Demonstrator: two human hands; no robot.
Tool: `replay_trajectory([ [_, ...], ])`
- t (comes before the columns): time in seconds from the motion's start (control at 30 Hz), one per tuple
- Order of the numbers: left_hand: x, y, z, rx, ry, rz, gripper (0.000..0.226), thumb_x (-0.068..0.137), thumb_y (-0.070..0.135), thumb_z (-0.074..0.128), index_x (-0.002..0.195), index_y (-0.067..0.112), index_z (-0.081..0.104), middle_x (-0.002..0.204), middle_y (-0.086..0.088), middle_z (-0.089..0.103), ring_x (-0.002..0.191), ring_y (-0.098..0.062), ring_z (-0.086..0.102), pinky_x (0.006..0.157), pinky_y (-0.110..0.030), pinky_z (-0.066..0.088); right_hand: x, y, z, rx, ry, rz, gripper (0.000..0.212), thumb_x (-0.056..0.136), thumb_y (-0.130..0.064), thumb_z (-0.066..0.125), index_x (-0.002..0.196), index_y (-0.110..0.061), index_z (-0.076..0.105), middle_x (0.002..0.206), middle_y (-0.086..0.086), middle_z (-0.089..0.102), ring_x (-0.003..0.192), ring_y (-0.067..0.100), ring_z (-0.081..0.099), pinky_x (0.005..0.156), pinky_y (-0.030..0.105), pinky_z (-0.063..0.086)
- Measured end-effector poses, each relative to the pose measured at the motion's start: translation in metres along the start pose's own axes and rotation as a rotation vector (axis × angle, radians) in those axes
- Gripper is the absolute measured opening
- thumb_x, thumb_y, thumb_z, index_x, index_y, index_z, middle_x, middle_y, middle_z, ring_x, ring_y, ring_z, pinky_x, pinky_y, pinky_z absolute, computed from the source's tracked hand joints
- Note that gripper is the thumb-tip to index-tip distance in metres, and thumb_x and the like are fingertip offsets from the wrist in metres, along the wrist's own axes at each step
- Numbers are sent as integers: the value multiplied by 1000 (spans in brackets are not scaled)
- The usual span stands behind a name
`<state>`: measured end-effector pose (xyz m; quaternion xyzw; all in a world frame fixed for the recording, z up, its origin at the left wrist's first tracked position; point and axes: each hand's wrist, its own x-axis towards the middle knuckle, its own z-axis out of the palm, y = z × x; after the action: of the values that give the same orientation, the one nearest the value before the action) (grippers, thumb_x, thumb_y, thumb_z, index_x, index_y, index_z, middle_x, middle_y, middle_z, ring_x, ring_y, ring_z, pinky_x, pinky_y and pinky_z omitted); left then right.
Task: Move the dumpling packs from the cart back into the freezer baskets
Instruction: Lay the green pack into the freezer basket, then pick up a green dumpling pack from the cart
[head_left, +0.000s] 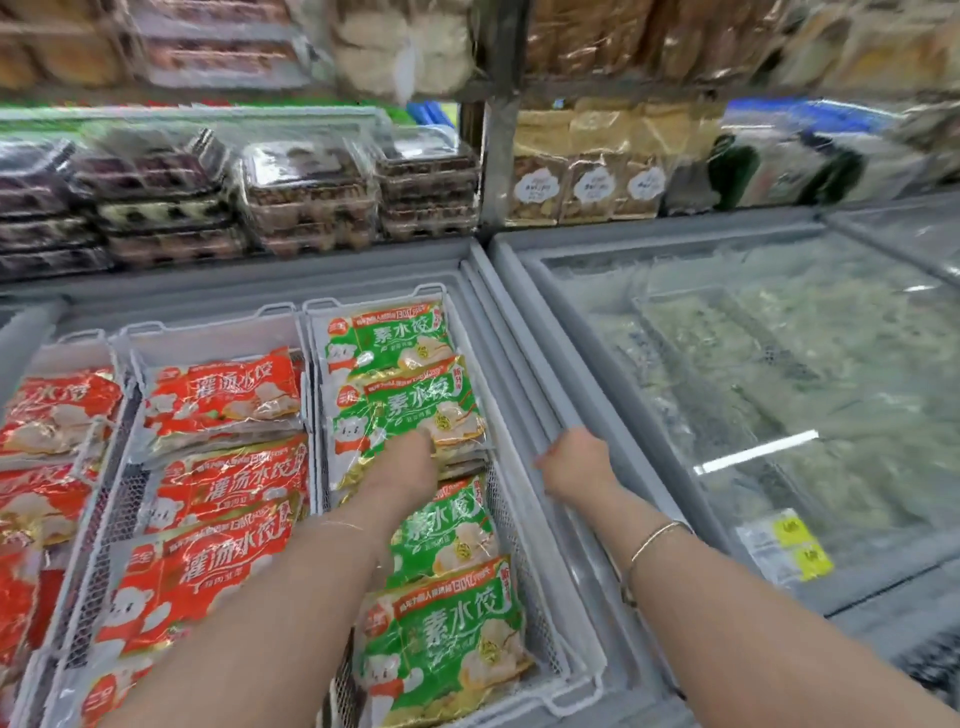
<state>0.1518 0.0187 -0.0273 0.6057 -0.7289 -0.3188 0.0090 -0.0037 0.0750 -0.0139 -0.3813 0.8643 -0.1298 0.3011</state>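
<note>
A: Landmark is the right-hand basket (524, 525), the white wire one in the open freezer (291, 283). What is in it?

B: Green dumpling packs (415, 405), overlapping in a row from its far end to its near end. Just left of it, a second basket (208, 338) with red packs (223, 395). No cart in view.

A: Left hand?

B: Left hand (410, 462) is down on the second green pack from the far end of that basket. Fingers point away and are hidden under the knuckles; cannot tell if they pinch the film or only press it.

A: Right hand?

B: Right hand (574, 460) sits just right of the basket, on the grey freezer rim (519, 332), fingers curled over the sliding-lid rail. Bracelet (657, 538) on that wrist.

A: Handling?

B: My guess: glossy film, slick with frost, contents loose and lumpy, so each pack sags if lifted by a corner. Moderate weight. Best hold looks like a long edge or the flat underside, thumb on top. Dumplings could crack if dropped.

A: Beyond the basket?

B: Right of it, a closed frosted glass lid (779, 374). Behind it, shelves of egg cartons (306, 202)
</note>
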Motion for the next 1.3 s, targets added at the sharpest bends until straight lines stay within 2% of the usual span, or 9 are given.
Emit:
replay_trajectory([
  [0.1, -2, 55, -10, -38, 39, 133, 26, 95, 15, 47, 115, 4, 58, 113, -17, 64, 96, -30, 62, 79, -35, 48, -5, 15, -43, 92, 103, 0, 39, 88, -15, 51, 54, -16, 32, 71, 13, 54, 73, 27, 58, 61, 26, 41],
  [0.23, -14, 132, 4, -72, 19, 277, 25, 93, 18, 50, 111, 5, 61, 114, -20, 67, 110, -34, 62, 95, -37, 48, -19, 55, -93, 158, 224, 57, 10, 87, -19, 54, 78, -14, 53, 112, 24, 65, 96, 29, 63, 82, 33, 49],
  [0.37, -34, 194, 50, -64, -67, 393, 26, 93, 21, 51, 113, 7, 60, 116, -18, 65, 108, -34, 62, 93, -38, 50, -38, 125, -131, 189, 305, 148, 29, 90, -20, 55, 62, -11, 49, 110, 22, 67, 106, 32, 63, 71, 29, 43],
  [0.57, -93, 306, 150, 1, -198, 586, 28, 91, 21, 53, 113, 6, 61, 117, -18, 65, 109, -32, 60, 90, -35, 47, -81, 282, -186, 318, 438, 404, 17, 90, -17, 53, 96, -5, 61, 120, 20, 61, 115, 30, 58, 83, 26, 45],
  [0.67, -129, 352, 207, 24, -290, 650, 26, 92, 21, 53, 113, 8, 61, 116, -18, 65, 108, -31, 60, 89, -35, 48, -105, 361, -207, 356, 477, 504, 22, 89, -18, 56, 69, -11, 54, 111, 16, 65, 111, 28, 61, 77, 25, 46],
  [0.93, -186, 428, 339, 179, -450, 641, 29, 93, 26, 53, 112, 5, 57, 116, -13, 64, 105, -29, 61, 88, -34, 49, -137, 532, -208, 495, 430, 776, 26, 83, -20, 66, 64, -7, 53, 77, 18, 60, 83, 28, 56, 58, 24, 39],
  [1.1, -178, 425, 388, 293, -496, 565, 28, 94, 27, 51, 110, 6, 57, 119, -16, 62, 103, -27, 58, 83, -30, 45, -129, 580, -173, 568, 339, 883, 18, 86, -24, 62, 83, -6, 63, 95, 17, 64, 86, 25, 60, 79, 31, 51],
  [1.2, -161, 413, 414, 328, -530, 524, 27, 94, 24, 51, 113, 6, 59, 118, -14, 64, 94, -25, 58, 74, -24, 38, -122, 593, -140, 557, 263, 887, 18, 91, -20, 55, 77, -8, 58, 95, 13, 66, 76, 23, 60, 62, 24, 48],
  [1.3, -135, 391, 447, 398, -593, 464, 25, 94, 17, 50, 113, 4, 58, 114, -15, 65, 91, -25, 59, 73, -27, 42, -109, 608, -101, 535, 169, 897, 22, 94, -19, 50, 100, -4, 66, 105, 13, 67, 81, 22, 59, 35, 8, 32],
])
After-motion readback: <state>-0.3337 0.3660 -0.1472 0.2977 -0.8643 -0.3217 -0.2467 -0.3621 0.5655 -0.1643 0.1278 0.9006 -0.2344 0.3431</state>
